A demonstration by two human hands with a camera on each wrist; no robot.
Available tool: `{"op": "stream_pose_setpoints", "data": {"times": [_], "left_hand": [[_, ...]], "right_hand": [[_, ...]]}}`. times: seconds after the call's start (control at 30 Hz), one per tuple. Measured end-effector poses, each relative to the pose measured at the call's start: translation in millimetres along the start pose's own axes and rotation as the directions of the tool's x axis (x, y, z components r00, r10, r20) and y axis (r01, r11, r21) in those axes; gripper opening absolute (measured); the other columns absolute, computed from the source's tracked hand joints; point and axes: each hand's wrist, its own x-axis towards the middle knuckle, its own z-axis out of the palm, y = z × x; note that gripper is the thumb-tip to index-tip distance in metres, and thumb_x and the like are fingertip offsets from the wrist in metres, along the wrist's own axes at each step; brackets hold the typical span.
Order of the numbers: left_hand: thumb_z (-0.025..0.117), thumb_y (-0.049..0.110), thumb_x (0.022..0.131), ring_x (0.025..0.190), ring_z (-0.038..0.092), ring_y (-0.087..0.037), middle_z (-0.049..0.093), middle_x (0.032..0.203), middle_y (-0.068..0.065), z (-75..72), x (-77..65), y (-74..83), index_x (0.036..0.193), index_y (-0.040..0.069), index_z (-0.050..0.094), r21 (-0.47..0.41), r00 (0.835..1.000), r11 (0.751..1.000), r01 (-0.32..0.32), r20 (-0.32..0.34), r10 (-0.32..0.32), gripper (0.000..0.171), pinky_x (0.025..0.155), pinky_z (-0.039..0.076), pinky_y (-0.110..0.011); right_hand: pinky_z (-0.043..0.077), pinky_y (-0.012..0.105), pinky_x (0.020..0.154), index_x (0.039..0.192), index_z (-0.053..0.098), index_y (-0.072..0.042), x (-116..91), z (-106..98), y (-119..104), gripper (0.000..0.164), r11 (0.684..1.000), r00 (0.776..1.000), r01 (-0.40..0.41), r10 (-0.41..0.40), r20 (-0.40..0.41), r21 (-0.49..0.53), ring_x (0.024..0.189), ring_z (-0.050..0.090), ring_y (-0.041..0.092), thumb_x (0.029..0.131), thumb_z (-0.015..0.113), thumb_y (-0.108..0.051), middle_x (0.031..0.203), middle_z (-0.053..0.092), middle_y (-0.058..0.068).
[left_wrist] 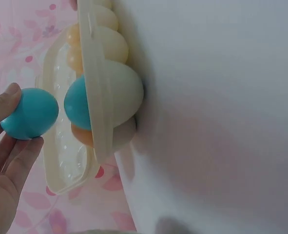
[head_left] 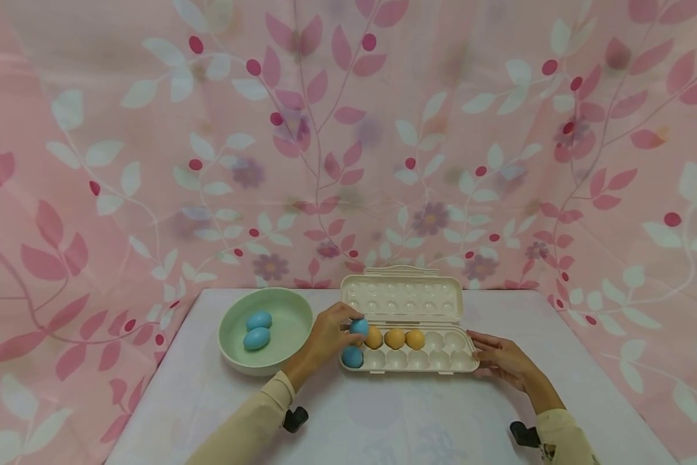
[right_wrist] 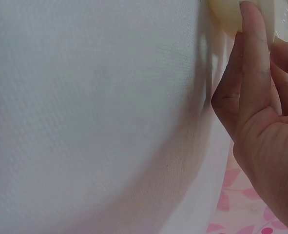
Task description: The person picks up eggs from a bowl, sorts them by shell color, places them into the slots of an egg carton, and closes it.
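Note:
My left hand (head_left: pixel 323 332) pinches a blue egg (left_wrist: pixel 32 113) between thumb and fingertips, holding it over the left end of an open cream egg carton (head_left: pixel 406 369). Another blue egg (head_left: pixel 352 356) sits in the front left cup, just below the held one. Along the back row are several yellow-orange eggs (head_left: pixel 395 338); the held egg hides part of that row's left end in the head view. At the carton's right end, my right hand (head_left: pixel 506 361) grips the edge, with a finger (right_wrist: pixel 254 29) against the outer wall of a cup.
A pale green bowl (head_left: pixel 230 352) stands left of the carton, with two blue eggs (head_left: pixel 258 329) in it. The carton's lid (head_left: pixel 403 297) is tipped back toward the floral curtain (head_left: pixel 348 213). A white cloth covers the table (head_left: pixel 383 420).

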Motion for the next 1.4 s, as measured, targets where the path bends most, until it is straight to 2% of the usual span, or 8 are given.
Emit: {"op": "stream_pose_setpoints", "data": {"times": [0.17, 0.4, 0.63, 0.73, 1.0, 1.1, 1.27, 1.4], "left_hand": [[0.087, 0.007, 0.069, 0.09, 0.063, -0.018, 0.061, 0.097, -0.004, 10.0, 0.2, 2.4, 0.102, 0.001, 0.072, 0.036, 0.999, 0.999, -0.039, 0.025, 0.038, 0.037, 0.078, 0.056, -0.03], [0.086, 0.012, 0.072, 0.086, 0.063, -0.014, 0.06, 0.096, -0.002, 20.4, -0.6, 6.3, 0.103, 0.004, 0.072, 0.086, 0.995, 0.996, -0.029, 0.102, 0.02, 0.035, 0.075, 0.054, -0.019], [0.087, 0.015, 0.072, 0.085, 0.062, -0.015, 0.06, 0.097, -0.001, 26.7, -3.7, 8.2, 0.103, 0.009, 0.072, 0.192, 0.987, 0.98, -0.055, 0.16, 0.024, 0.035, 0.078, 0.053, -0.021], [0.088, 0.021, 0.072, 0.088, 0.06, -0.012, 0.06, 0.099, 0.002, 30.5, -2.7, 7.9, 0.103, 0.01, 0.072, 0.245, 0.982, 0.965, -0.09, 0.184, 0.044, 0.037, 0.082, 0.052, -0.021], [0.087, 0.031, 0.072, 0.09, 0.058, -0.01, 0.06, 0.099, 0.006, 39.0, -3.2, 5.4, 0.098, 0.014, 0.073, 0.397, 0.964, 0.899, -0.187, 0.251, 0.09, 0.034, 0.084, 0.05, -0.021], [0.087, 0.032, 0.072, 0.088, 0.058, -0.007, 0.06, 0.097, 0.006, 40.9, -2.9, 4.7, 0.095, 0.014, 0.073, 0.42, 0.959, 0.88, -0.222, 0.256, 0.12, 0.032, 0.082, 0.049, -0.019], [0.087, 0.027, 0.073, 0.084, 0.057, -0.005, 0.058, 0.087, 0.008, 42.3, -4.3, 4.0, 0.078, 0.015, 0.069, 0.43, 0.945, 0.853, -0.296, 0.263, 0.195, 0.022, 0.076, 0.048, -0.016], [0.086, 0.023, 0.074, 0.083, 0.056, -0.005, 0.057, 0.086, 0.008, 43.2, -5.7, 2.9, 0.074, 0.015, 0.067, 0.411, 0.941, 0.857, -0.311, 0.26, 0.216, 0.02, 0.074, 0.047, -0.013]], "right_hand": [[0.055, 0.043, 0.082, 0.151, 0.032, -0.002, -1.5, -0.1, -0.8, 0.067, 1.0, 1.0, 0.006, -0.006, 0.019, 0.006, 0.099, 0.065, 0.03, 0.093, 0.065, -0.012, 0.149, 0.04, 0.019], [0.055, 0.043, 0.082, 0.151, 0.032, -0.003, -1.2, 0.1, -0.5, 0.068, 1.0, 1.0, 0.002, -0.002, 0.01, 0.004, 0.099, 0.065, 0.028, 0.093, 0.066, -0.012, 0.149, 0.039, 0.018], [0.055, 0.043, 0.082, 0.151, 0.032, -0.003, -1.1, -0.4, -1.6, 0.068, 1.0, 1.0, 0.006, -0.006, 0.012, -0.002, 0.1, 0.065, 0.029, 0.093, 0.066, -0.012, 0.149, 0.04, 0.018], [0.055, 0.043, 0.082, 0.151, 0.032, -0.003, -1.5, -0.7, -2.0, 0.067, 1.0, 1.0, 0.011, -0.011, 0.011, 0.001, 0.099, 0.065, 0.029, 0.093, 0.066, -0.012, 0.149, 0.04, 0.019], [0.055, 0.044, 0.084, 0.151, 0.033, -0.004, -1.6, 0.1, -1.3, 0.067, 1.0, 1.0, -0.005, 0.005, 0.023, -0.005, 0.101, 0.065, 0.029, 0.093, 0.066, -0.013, 0.148, 0.043, 0.016], [0.055, 0.043, 0.084, 0.151, 0.033, -0.004, -1.9, -0.3, -1.7, 0.066, 1.0, 1.0, -0.006, 0.007, 0.02, -0.007, 0.1, 0.065, 0.029, 0.093, 0.065, -0.013, 0.147, 0.043, 0.016], [0.055, 0.044, 0.083, 0.151, 0.033, -0.004, -1.3, 0.2, -2.0, 0.066, 1.0, 1.0, -0.003, 0.003, 0.014, 0.003, 0.101, 0.065, 0.03, 0.093, 0.066, -0.011, 0.148, 0.041, 0.018], [0.055, 0.045, 0.083, 0.151, 0.033, -0.003, -1.9, 1.1, -3.1, 0.067, 1.0, 1.0, -0.009, 0.009, 0.006, 0.01, 0.101, 0.065, 0.03, 0.092, 0.066, -0.011, 0.149, 0.04, 0.019]]}}
